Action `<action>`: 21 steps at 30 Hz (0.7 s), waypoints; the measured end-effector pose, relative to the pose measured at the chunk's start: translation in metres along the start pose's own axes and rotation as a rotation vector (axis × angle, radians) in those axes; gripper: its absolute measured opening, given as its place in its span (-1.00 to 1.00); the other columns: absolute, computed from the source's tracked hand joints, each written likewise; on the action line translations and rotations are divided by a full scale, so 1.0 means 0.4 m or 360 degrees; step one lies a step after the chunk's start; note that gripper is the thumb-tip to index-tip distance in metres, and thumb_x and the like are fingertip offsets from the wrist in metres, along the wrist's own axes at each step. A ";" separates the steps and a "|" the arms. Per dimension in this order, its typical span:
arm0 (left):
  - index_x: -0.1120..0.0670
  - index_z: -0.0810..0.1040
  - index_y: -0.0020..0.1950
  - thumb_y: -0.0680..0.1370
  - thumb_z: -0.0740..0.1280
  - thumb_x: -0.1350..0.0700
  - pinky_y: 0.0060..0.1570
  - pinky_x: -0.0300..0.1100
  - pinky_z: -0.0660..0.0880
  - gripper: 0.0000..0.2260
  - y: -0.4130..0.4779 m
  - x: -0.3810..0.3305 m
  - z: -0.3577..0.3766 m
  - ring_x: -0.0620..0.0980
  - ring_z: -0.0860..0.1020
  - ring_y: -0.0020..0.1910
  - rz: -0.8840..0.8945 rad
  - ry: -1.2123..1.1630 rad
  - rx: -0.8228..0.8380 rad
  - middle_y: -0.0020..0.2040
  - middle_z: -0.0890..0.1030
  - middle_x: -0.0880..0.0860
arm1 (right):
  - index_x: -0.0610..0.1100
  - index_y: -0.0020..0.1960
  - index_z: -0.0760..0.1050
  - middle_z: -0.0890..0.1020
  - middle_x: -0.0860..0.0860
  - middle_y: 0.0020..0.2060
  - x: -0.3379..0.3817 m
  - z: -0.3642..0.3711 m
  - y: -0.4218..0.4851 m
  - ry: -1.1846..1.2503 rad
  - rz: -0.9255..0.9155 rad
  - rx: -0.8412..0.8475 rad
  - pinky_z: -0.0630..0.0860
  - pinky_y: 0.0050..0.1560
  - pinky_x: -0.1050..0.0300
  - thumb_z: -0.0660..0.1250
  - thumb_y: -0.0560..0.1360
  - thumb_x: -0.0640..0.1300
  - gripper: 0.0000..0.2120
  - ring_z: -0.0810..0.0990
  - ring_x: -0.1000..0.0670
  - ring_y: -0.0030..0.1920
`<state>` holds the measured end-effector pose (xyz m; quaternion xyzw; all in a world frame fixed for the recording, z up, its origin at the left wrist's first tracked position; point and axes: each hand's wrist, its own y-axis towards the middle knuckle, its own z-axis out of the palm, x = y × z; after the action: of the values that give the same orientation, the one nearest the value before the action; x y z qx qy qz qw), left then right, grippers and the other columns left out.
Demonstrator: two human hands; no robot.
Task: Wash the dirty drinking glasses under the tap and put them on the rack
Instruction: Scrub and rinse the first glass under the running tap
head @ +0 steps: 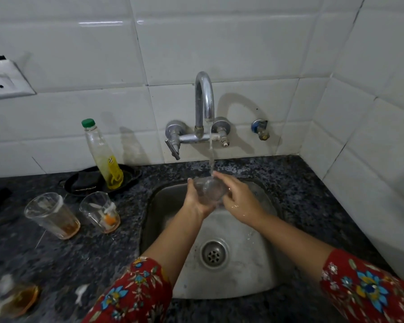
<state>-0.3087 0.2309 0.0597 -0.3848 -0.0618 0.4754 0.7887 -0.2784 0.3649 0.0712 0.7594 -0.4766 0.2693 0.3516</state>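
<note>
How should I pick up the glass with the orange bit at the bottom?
Wrap a hand round the middle of the glass with the orange bit from the sink side. It stands upright, mouth up, and another dirty glass stands close on its other side.

You're looking down at the sink (231,271) sitting center frame, with the tap (204,106) sticking out of the wall above it. Both hands, left hand (197,201) and right hand (240,201), are meeting around a glass (211,190) mid-frame. Two more glasses (53,215) (100,212) are standing on the counter (79,252) at left, a bottle (103,155) leaning behind them.
</note>
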 end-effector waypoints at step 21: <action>0.17 0.62 -0.02 0.39 0.51 0.16 -0.09 -0.08 0.60 -0.78 -0.011 0.010 -0.016 0.07 0.65 -0.15 0.0762 0.1103 -0.0121 -0.10 0.68 0.16 | -0.10 0.05 0.47 0.64 -0.03 -0.17 0.034 0.076 0.004 0.0037 0.0949 0.0184 0.57 -0.30 0.14 0.48 0.23 -0.15 -0.58 0.66 -0.02 -0.23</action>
<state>-0.3005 0.2294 0.0571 -0.5543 0.2808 0.4851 0.6153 -0.2721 0.3331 0.0635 0.6016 -0.6583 0.3961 0.2188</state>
